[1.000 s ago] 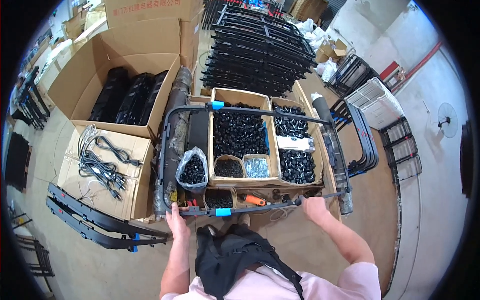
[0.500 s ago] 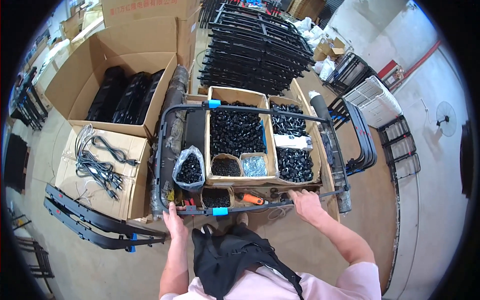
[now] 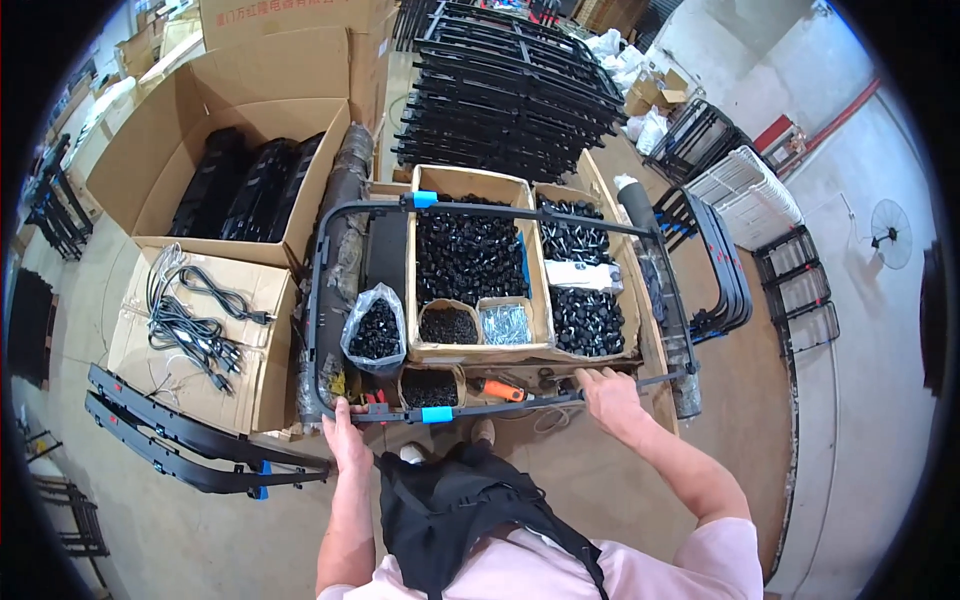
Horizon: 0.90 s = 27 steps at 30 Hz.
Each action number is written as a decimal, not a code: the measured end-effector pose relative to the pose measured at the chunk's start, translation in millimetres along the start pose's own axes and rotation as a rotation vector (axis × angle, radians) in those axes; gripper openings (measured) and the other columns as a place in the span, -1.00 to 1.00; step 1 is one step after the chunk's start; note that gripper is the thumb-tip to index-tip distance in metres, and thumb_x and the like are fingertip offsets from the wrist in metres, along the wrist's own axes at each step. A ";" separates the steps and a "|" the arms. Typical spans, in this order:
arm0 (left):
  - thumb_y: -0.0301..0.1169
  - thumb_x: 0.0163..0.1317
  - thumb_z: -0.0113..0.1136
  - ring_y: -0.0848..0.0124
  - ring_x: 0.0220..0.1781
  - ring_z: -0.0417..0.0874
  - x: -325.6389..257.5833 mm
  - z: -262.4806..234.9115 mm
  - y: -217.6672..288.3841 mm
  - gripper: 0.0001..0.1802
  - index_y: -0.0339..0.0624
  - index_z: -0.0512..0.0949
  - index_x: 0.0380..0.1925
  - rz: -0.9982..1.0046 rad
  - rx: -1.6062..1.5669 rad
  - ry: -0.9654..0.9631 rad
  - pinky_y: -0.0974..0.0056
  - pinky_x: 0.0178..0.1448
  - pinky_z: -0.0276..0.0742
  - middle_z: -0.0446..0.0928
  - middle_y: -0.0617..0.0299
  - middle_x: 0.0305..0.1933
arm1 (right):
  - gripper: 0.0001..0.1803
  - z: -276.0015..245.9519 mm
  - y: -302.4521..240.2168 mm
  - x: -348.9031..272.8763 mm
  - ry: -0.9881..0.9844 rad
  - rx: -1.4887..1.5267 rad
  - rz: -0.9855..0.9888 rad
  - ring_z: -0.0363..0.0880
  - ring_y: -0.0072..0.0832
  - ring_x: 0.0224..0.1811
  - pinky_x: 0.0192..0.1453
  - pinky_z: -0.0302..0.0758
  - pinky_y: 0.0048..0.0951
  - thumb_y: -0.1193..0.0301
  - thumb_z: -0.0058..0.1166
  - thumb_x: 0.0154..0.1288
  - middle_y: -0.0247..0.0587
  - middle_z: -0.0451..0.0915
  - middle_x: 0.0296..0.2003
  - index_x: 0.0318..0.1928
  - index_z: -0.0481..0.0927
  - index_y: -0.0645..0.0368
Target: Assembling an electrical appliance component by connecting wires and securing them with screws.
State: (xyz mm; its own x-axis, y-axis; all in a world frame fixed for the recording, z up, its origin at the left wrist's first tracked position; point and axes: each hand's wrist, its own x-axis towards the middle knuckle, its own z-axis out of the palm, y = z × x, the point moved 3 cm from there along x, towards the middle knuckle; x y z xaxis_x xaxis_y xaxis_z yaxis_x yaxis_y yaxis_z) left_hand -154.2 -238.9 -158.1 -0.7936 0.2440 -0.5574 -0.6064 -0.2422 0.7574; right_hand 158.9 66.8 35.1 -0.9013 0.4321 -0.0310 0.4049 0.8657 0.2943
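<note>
A large black rectangular frame (image 3: pixel 316 310) with rounded left corners lies over the parts boxes in front of me. Blue tape is wrapped around its far bar and its front bar. My left hand (image 3: pixel 346 442) grips the front left corner, thumb up along the bar. Farther right, my right hand (image 3: pixel 610 402) closes over the front bar, its fingertips partly hidden. Between my hands, an orange-handled tool (image 3: pixel 503 390) lies beyond the bar, beside a small box of black parts (image 3: pixel 430 388). A plastic bag of black parts (image 3: pixel 376 330) sits inside the frame's outline.
Cardboard boxes of black knobs (image 3: pixel 470 250) and bolts (image 3: pixel 588 325) stand under the frame. Left are an open carton (image 3: pixel 140 190) and coiled cables (image 3: pixel 195 335) on a box. Stacked black frames (image 3: pixel 510 100) stand beyond; curved black bars (image 3: pixel 200 460) project at lower left.
The whole view has shifted slightly, with the boxes a little higher in the picture. Both hands keep their places on the frame.
</note>
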 end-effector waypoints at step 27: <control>-0.30 0.52 0.16 0.41 -0.25 0.58 10.0 6.0 -2.2 -0.80 -0.06 0.43 0.01 0.027 -0.015 0.036 0.15 -0.06 0.59 0.51 0.28 -0.30 | -0.83 56.7 17.0 -25.8 -0.258 0.045 0.103 0.78 -0.29 -0.19 -0.28 0.64 -0.26 0.33 -0.01 0.36 -0.16 0.74 -0.29 -0.12 0.58 0.04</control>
State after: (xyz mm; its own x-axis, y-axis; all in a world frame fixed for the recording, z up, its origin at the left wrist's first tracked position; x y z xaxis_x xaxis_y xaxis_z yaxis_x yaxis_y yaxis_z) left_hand -160.6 -230.4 -163.3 -0.8110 0.2029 -0.5487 -0.5849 -0.2625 0.7675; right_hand 197.8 84.7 -13.3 -0.7882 0.5637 -0.2469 0.5043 0.8216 0.2659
